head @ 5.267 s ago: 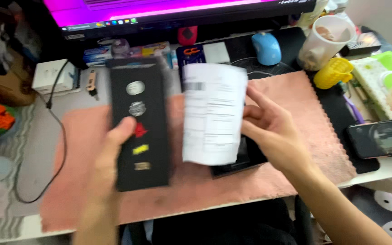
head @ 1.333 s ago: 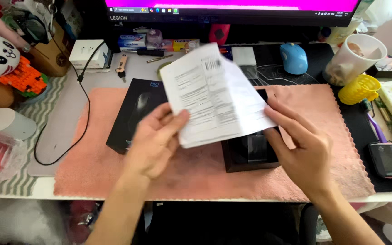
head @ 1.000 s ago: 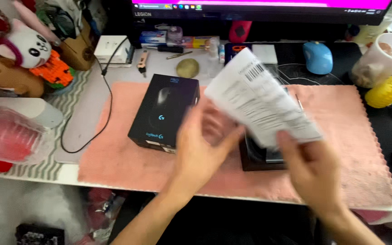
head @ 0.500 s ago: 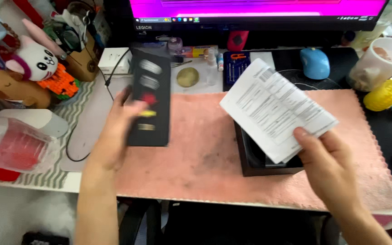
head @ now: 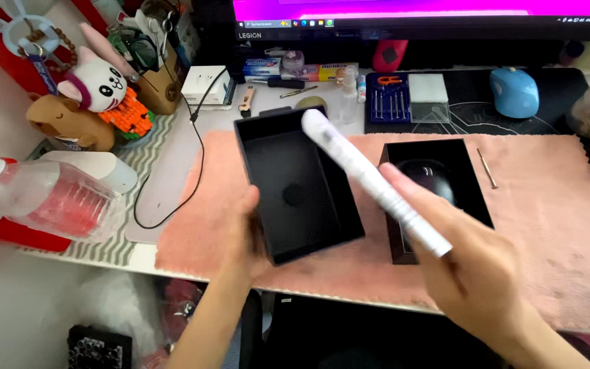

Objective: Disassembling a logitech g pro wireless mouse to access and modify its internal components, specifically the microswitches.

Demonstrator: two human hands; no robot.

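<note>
Our left hand (head: 246, 229) (mostly hidden) now grasps the black lid (head: 298, 184) turned inside up; our right hand (head: 476, 273) clenches the blurred, edge-on paper sheet (head: 370, 179).

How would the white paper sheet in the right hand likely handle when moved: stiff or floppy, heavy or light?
The paper sheet looks thin and probably floppy: held at one end by the right hand, it curls lengthwise. It is likely very light, pinched by fingertips only. It seems prone to crease or flutter above the black box lid.
</note>
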